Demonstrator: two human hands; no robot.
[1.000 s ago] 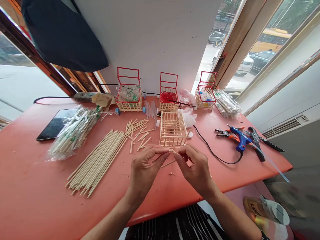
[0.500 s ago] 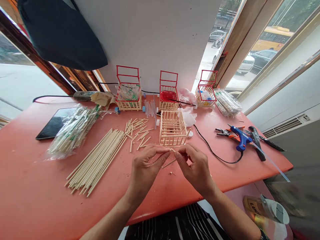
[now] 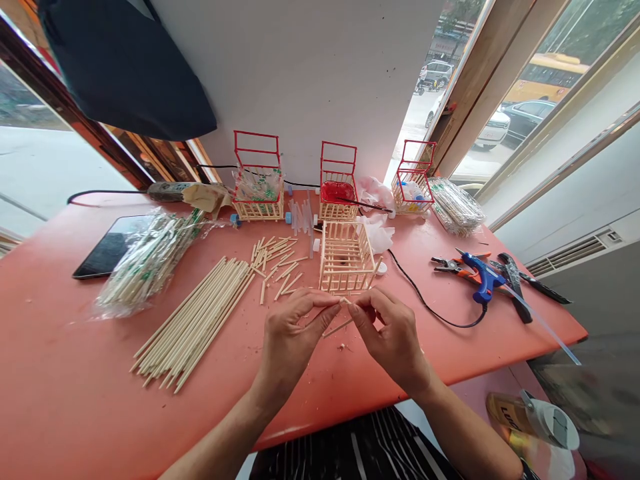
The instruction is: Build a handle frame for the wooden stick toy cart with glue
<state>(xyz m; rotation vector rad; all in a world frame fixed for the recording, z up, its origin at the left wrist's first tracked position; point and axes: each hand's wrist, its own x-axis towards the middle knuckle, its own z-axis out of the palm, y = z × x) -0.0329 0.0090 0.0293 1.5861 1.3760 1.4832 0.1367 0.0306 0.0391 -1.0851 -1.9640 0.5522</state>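
My left hand pinches one end of a small joined piece of wooden sticks just in front of a wooden stick basket. The other end of that piece is between the fingers of my right hand; one stick slants down to the left below the fingertips. The exact joint is partly hidden by the fingers. Left of my hands lie short cut sticks and a row of long sticks on the red table.
Three baskets with red handles stand along the wall. A blue glue gun lies at the right beside pliers, its cord curving across the table. Bagged sticks and a dark tablet are at the left.
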